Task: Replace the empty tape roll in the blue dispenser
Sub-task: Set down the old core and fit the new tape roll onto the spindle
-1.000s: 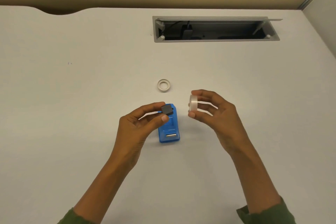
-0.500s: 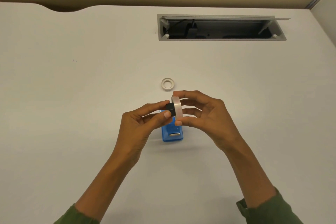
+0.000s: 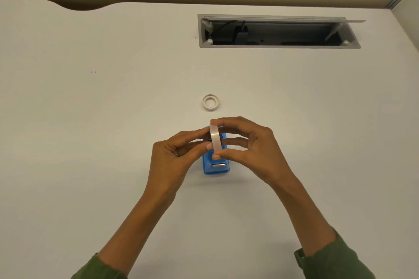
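Observation:
The blue dispenser stands on the white desk, partly hidden behind my fingers. Above it my right hand pinches a new clear tape roll on edge between thumb and fingers. My left hand holds the small black hub, pressed into the roll's centre so only a sliver shows. The empty white core lies flat on the desk just beyond the dispenser.
A recessed cable tray with its lid raised is set into the desk at the back right. The desk's far edge has a curved notch at the back left. A partition wall rises at the far right.
My right hand brought the tape roll leftward to the black hub in my left hand. The hub now sits mostly inside the roll. Both hands stay above the dispenser.

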A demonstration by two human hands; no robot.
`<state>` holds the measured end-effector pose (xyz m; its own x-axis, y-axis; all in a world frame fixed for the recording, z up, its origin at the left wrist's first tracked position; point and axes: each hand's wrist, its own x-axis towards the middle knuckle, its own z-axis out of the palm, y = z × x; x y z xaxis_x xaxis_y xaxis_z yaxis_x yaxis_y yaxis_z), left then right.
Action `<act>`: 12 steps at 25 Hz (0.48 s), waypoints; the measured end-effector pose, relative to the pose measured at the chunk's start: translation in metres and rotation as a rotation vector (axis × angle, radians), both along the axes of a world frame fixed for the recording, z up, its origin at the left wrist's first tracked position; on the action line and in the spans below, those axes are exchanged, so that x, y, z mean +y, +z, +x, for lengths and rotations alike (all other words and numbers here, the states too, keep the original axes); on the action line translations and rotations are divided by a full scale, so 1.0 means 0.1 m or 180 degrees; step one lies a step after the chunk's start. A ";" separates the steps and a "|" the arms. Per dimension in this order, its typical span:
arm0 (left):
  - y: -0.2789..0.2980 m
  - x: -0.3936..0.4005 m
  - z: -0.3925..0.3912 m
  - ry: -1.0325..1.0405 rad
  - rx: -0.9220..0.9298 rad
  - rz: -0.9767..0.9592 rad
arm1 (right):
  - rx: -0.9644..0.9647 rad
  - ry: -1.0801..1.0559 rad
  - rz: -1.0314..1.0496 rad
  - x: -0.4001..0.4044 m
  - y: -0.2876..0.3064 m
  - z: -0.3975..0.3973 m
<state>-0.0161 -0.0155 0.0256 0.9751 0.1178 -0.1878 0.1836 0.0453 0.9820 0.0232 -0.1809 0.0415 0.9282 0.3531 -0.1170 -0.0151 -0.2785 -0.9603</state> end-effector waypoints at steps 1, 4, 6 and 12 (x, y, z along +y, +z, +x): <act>-0.02 0.00 0.00 -0.0005 -0.0015 0.0041 | -0.0093 -0.0019 -0.0104 0.00 -0.03 0.01; -0.09 -0.02 0.04 0.0058 -0.0112 0.0307 | -0.0360 -0.0101 -0.0452 -0.01 -0.13 0.05; -0.15 -0.06 0.07 0.0202 -0.0184 0.0593 | -0.0427 -0.0155 -0.0631 -0.03 -0.22 0.08; -0.29 -0.12 0.12 0.0686 -0.0153 0.0952 | -0.0463 -0.0249 -0.0718 -0.05 -0.38 0.16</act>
<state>-0.0046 -0.0280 -0.0035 0.9289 0.3640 -0.0685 0.1544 -0.2124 0.9649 0.0390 -0.1860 0.0034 0.9645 0.2599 -0.0480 0.0886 -0.4889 -0.8679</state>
